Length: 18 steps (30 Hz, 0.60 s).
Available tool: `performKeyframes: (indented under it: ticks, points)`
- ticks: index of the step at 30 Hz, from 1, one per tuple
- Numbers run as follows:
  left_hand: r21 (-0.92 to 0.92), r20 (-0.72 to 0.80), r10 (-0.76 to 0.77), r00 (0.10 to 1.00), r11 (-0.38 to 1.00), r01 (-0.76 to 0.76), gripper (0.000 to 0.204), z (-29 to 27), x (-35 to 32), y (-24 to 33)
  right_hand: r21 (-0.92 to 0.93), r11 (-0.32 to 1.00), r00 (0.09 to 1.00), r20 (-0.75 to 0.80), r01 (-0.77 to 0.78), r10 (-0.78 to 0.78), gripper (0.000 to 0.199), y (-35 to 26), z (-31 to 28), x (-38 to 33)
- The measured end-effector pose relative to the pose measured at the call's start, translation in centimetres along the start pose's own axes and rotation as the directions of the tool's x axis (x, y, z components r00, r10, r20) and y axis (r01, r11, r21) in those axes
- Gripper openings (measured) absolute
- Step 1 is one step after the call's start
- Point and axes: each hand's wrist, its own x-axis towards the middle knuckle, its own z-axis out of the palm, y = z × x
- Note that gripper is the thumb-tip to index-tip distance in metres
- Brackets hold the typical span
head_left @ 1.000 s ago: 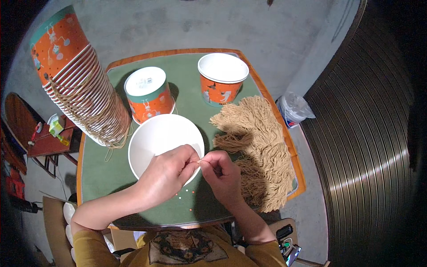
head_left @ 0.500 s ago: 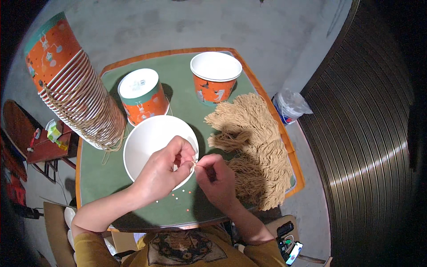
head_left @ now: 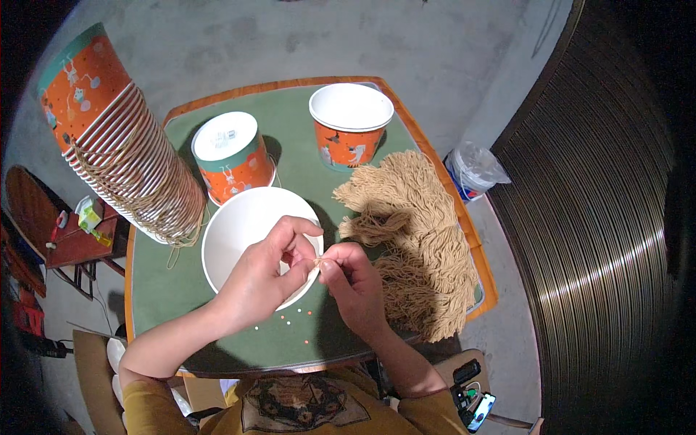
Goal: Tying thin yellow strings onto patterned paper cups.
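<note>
My left hand (head_left: 255, 279) and my right hand (head_left: 353, 290) meet at the right rim of a paper bucket (head_left: 226, 239), whose white inside faces me. Fingertips of both hands are pinched together on a thin, pale piece of cord (head_left: 317, 264), mostly hidden by the fingers. Whether the cord passes through the bucket's wall I cannot tell. Just right of my right hand lies a large heap of tan cords (head_left: 431, 246).
A tall leaning stack of orange paper buckets (head_left: 138, 156) with cord handles stands at the left. Behind are an upturned bucket (head_left: 230, 163) and an upright one (head_left: 350, 134). Small white and orange dots (head_left: 288, 322) lie on the green tabletop (head_left: 167, 304).
My right hand's fingers have shifted slightly, with the thumb now pressed up against the fingertips. My left hand stays almost in place at the rim.
</note>
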Motion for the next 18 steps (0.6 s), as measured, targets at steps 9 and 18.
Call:
performKeyframes:
  ticks: [9, 18]
  points:
    - [-0.052, -0.008, -0.055, 0.998, 0.997, 0.054, 0.036, 0.17, 0.27, 0.11, -0.255, 0.949, 0.981, -0.002, 0.187, -0.194, 0.017, -0.23, -0.02, 0.07]
    - [-0.016, 0.012, -0.044, 0.999, 0.999, 0.044, 0.037, 0.21, 0.31, 0.12, -0.383, 0.852, 0.93, 0.056, 0.356, -0.363, 0.018, -0.49, -0.66, 0.67]
